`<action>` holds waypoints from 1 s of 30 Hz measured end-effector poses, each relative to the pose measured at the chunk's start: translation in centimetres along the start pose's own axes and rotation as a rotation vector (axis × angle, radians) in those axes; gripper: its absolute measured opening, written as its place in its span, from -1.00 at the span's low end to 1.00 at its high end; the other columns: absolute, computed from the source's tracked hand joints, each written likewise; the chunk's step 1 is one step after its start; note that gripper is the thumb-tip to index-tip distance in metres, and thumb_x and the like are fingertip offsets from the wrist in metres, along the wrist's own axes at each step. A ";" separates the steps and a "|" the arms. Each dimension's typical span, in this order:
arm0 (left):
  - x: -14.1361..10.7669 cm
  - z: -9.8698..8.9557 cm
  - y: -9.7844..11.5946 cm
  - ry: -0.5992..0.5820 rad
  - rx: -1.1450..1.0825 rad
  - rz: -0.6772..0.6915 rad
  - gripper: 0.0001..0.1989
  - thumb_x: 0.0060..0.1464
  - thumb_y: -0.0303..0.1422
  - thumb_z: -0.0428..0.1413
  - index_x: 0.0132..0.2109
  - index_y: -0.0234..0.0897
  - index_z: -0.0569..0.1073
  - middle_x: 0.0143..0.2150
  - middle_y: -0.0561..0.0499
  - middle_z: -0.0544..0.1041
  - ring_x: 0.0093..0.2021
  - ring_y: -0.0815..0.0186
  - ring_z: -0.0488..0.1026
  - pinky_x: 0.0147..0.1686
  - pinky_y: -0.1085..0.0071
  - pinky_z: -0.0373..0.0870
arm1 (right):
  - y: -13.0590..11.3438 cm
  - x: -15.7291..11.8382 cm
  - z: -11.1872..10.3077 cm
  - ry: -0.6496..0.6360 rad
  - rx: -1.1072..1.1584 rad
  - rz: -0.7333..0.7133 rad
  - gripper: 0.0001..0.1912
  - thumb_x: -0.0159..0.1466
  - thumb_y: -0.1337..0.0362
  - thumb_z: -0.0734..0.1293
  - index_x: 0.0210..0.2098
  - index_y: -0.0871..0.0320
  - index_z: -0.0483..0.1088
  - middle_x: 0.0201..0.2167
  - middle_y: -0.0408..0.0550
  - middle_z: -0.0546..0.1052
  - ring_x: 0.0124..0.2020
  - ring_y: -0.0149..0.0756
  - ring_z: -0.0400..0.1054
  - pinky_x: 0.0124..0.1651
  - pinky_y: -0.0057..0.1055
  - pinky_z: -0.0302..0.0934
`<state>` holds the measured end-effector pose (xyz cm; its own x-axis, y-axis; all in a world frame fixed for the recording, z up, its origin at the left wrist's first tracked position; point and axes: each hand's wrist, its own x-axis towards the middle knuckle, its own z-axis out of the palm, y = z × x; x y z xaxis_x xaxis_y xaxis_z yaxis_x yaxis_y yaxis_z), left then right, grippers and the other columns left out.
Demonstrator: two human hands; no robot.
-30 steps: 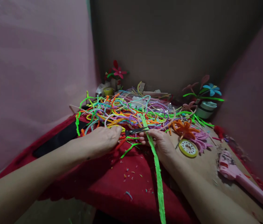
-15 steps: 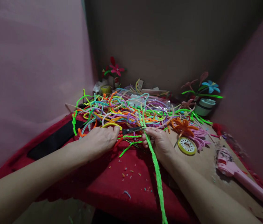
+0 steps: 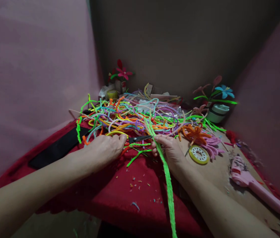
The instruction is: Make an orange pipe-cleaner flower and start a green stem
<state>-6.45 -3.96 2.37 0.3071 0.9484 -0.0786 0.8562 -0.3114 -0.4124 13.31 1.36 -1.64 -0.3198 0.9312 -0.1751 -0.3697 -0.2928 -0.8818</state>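
My left hand [image 3: 111, 145] is closed round the handles of a small pair of scissors [image 3: 140, 138], whose dark blades point right. The blade tips meet the bright green pipe cleaners [image 3: 167, 178] beside my right fingertips. My right hand [image 3: 166, 145] pinches these green strands, which run side by side from the pile down past the table's front edge. Short green pipe cleaner pieces [image 3: 138, 154] lie under the scissors. Behind both hands spreads a tangled heap of many-coloured pipe cleaners [image 3: 127, 115].
A pink glue gun [image 3: 256, 188] lies on a brown board [image 3: 214, 178] at right, near a yellow tape roll [image 3: 199, 155] and an orange pipe cleaner flower [image 3: 196, 134]. A potted blue flower [image 3: 224, 92] stands behind. Scraps dot the red cloth [image 3: 100, 195]; a black flat object [image 3: 55, 148] lies left.
The scissors and my left hand have shifted very slightly left and down. The upper ends of the green strands have drawn closer together. My right hand keeps its pinch.
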 end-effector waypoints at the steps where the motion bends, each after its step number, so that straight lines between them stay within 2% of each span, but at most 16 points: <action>1: 0.0 0.2 0.0 0.003 0.005 -0.003 -0.74 0.05 -0.61 -0.15 -0.13 -0.41 0.32 -0.40 -0.18 0.46 -0.45 0.11 0.49 -0.56 0.33 0.31 | 0.0 0.0 0.0 0.005 -0.005 -0.002 -0.88 -0.07 0.30 0.35 -0.57 0.23 0.32 -0.74 -0.19 0.42 -0.77 -0.49 0.22 -0.73 -0.57 0.13; 7: -0.2 1.1 0.2 0.006 -0.038 0.044 -0.78 0.05 -0.61 -0.14 -0.17 -0.37 0.30 -0.42 -0.13 0.46 -0.46 0.20 0.48 -0.53 0.40 0.30 | 0.0 0.1 0.2 0.008 -0.025 0.007 -0.87 -0.08 0.30 0.34 -0.60 0.23 0.31 -0.74 -0.19 0.40 -0.78 -0.50 0.21 -0.73 -0.57 0.12; 10: -0.4 0.3 0.4 -0.010 -0.097 0.066 -0.80 0.07 -0.61 -0.13 -0.19 -0.36 0.30 -0.40 -0.12 0.47 -0.46 0.24 0.48 -0.49 0.40 0.31 | -0.1 0.1 0.1 0.020 -0.035 -0.001 -0.87 -0.08 0.29 0.34 -0.60 0.23 0.31 -0.74 -0.19 0.40 -0.78 -0.50 0.21 -0.74 -0.57 0.10; 15: -0.4 -1.0 0.8 -0.113 -0.180 0.043 -0.79 0.11 -0.58 -0.19 -0.23 -0.37 0.32 -0.38 -0.17 0.51 -0.41 0.15 0.50 -0.46 0.31 0.33 | -0.2 0.0 0.1 0.045 -0.063 -0.001 -0.86 -0.08 0.29 0.34 -0.62 0.22 0.30 -0.75 -0.21 0.38 -0.79 -0.52 0.18 -0.76 -0.60 0.07; 18: -0.1 -0.1 0.5 -0.072 -0.136 0.002 -0.77 0.09 -0.57 -0.19 -0.20 -0.37 0.32 -0.40 -0.17 0.50 -0.43 0.12 0.49 -0.52 0.30 0.31 | 0.0 0.0 0.2 0.038 -0.068 0.009 -0.86 -0.08 0.29 0.36 -0.60 0.22 0.31 -0.76 -0.21 0.38 -0.79 -0.53 0.18 -0.77 -0.61 0.06; 23: -0.1 1.3 -0.1 0.009 -0.127 0.024 -0.75 0.08 -0.58 -0.18 -0.15 -0.35 0.32 -0.41 -0.15 0.49 -0.45 0.17 0.47 -0.54 0.35 0.28 | 0.2 0.0 0.1 0.007 -0.064 -0.002 -0.86 -0.08 0.29 0.37 -0.57 0.22 0.33 -0.75 -0.21 0.39 -0.79 -0.52 0.18 -0.77 -0.60 0.06; 30: -0.2 -0.2 1.0 0.013 -0.091 0.006 -0.76 0.07 -0.60 -0.17 -0.17 -0.37 0.31 -0.40 -0.15 0.47 -0.45 0.15 0.49 -0.53 0.35 0.31 | 0.2 -0.5 0.5 -0.004 -0.112 -0.002 -0.86 -0.08 0.30 0.35 -0.62 0.21 0.30 -0.76 -0.20 0.39 -0.79 -0.51 0.19 -0.76 -0.59 0.06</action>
<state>-5.55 -4.44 2.19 0.3172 0.9458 -0.0693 0.8881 -0.3219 -0.3281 12.99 0.76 -1.49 -0.3227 0.9308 -0.1716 -0.2703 -0.2644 -0.9258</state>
